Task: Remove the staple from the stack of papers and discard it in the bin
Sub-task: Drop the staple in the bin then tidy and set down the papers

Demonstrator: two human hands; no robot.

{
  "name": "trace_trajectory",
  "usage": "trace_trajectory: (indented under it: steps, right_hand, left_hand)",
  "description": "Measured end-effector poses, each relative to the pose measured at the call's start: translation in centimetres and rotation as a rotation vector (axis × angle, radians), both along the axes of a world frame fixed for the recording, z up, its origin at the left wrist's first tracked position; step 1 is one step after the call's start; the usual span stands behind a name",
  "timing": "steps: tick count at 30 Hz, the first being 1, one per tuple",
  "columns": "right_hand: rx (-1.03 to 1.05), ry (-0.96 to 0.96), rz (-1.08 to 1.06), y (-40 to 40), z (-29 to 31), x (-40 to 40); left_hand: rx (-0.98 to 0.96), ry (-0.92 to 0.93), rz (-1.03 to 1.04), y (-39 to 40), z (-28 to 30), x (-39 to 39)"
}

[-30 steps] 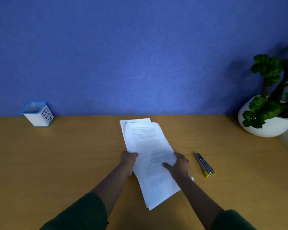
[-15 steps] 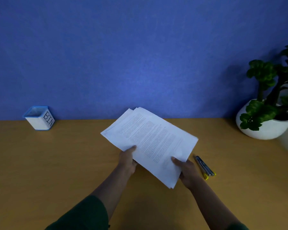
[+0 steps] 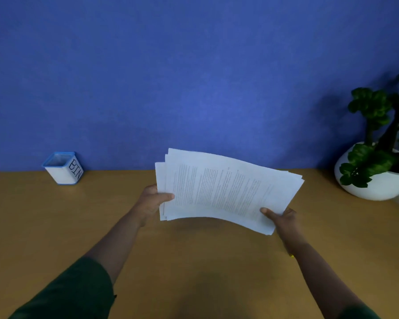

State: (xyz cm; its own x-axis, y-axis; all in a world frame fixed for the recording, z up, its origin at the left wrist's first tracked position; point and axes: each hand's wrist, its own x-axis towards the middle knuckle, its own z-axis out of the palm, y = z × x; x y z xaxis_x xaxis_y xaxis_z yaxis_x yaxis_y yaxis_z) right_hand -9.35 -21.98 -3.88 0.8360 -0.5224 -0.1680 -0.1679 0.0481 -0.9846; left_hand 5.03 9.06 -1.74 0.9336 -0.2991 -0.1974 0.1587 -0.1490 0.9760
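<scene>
Head view. Item: stack of papers (image 3: 226, 189), printed sheets, loosely fanned, held clear of the table (image 3: 55, 226) at scene centre, long edge running left to right, middle bowed upward. Staple: not discernible; its corner cannot be told. Left hand (image 3: 151, 201): pinches the left edge, thumb on top, fingers beneath. Right hand (image 3: 282, 218): pinches the near-right corner, thumb on the top sheet. Bin (image 3: 62, 168): small white cup with blue rim, lettered BIN, far left against the blue wall (image 3: 194, 77), well apart from the papers. Potted plant (image 3: 378, 164): white bowl, far right. A yellow tip (image 3: 291, 256) of some tool shows just beside the right forearm; the rest is hidden. Risk, as judged: sheets sit misaligned and are gripped only at the edges, so outer pages may slide loose or crease; pulling a staple from a sagging stack may tear the corner; the tiny staple may drop on the long carry left to the bin.
</scene>
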Motion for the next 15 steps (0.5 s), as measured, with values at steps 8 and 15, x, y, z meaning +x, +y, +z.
trace_trajectory:
  steps: [8, 15]
  right_hand:
    - [-0.024, 0.029, 0.107, -0.5, -0.8, 0.0]
    - [-0.036, 0.060, 0.077, -1.0, -0.9, 0.7]
  left_hand:
    - [0.022, 0.025, 0.001, 0.1, -2.1, -1.1]
    - [0.022, -0.012, -0.004, -1.1, -1.3, -1.2]
